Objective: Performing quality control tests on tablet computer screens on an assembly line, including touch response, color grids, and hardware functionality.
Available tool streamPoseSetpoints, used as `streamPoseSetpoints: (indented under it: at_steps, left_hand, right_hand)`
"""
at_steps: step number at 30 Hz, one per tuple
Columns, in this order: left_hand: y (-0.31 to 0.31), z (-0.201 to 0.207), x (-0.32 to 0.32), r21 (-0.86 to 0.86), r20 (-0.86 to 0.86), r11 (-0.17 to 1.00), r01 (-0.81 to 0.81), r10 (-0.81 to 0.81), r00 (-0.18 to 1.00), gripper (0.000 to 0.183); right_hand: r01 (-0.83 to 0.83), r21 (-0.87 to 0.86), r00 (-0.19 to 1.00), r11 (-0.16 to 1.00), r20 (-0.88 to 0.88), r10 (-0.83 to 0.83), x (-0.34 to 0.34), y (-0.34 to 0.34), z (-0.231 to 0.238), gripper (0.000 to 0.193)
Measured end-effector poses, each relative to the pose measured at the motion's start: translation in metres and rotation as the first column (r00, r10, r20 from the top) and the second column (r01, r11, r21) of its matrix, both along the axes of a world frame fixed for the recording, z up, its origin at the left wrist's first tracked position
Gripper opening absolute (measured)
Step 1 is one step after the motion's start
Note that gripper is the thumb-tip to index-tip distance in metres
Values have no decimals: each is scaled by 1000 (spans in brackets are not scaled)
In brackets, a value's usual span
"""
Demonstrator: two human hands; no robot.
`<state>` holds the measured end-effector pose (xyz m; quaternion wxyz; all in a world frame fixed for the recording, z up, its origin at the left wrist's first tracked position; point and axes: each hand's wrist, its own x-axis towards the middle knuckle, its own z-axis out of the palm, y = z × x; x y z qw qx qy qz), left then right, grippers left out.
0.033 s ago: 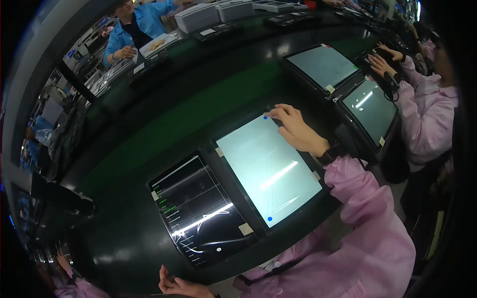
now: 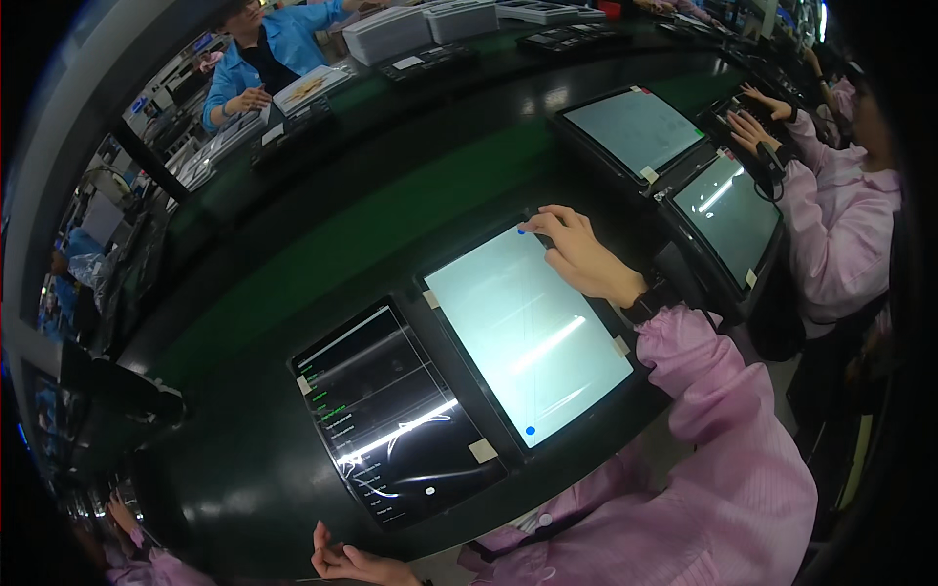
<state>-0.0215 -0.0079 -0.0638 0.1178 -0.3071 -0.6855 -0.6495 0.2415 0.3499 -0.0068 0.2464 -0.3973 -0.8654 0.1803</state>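
Note:
My right hand (image 2: 590, 256) reaches over the upper right of a tablet with a bright white screen (image 2: 528, 337). A fingertip of it is at a blue dot (image 2: 522, 231) near the screen's top; the fingers are bent but apart and hold nothing. A second blue dot (image 2: 531, 431) shows at the screen's lower end. My left hand (image 2: 357, 565) rests low at the table's front edge, palm partly up, fingers loosely curled and apart, with nothing in them. Nearest to it lies another tablet (image 2: 401, 415), its dark screen carrying lines of text and pale reflections.
Two more lit tablets, one farther back (image 2: 635, 129) and one nearer (image 2: 728, 215), stand at the right before a person in pink (image 2: 842, 230). Across the dark table (image 2: 234, 459) a person in blue (image 2: 244, 83) handles papers beside stacked white trays (image 2: 389, 37).

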Motion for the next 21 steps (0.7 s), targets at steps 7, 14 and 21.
streamPoseSetpoints:
  at_steps: [7,14,21]
  left_hand:
    - [0,0,0,-9,35,1000,16,-16,999,34]
    - [-3,-1,-4,-143,12,986,-82,85,996,37]
    - [-4,-3,-4,-147,8,987,-68,70,997,36]
  right_hand:
    - [-57,-50,994,997,87,61,0,-49,16,41]
    - [-234,-142,965,962,85,248,5,-123,23,55]
    - [-407,-110,883,907,205,422,16,-163,17,45]
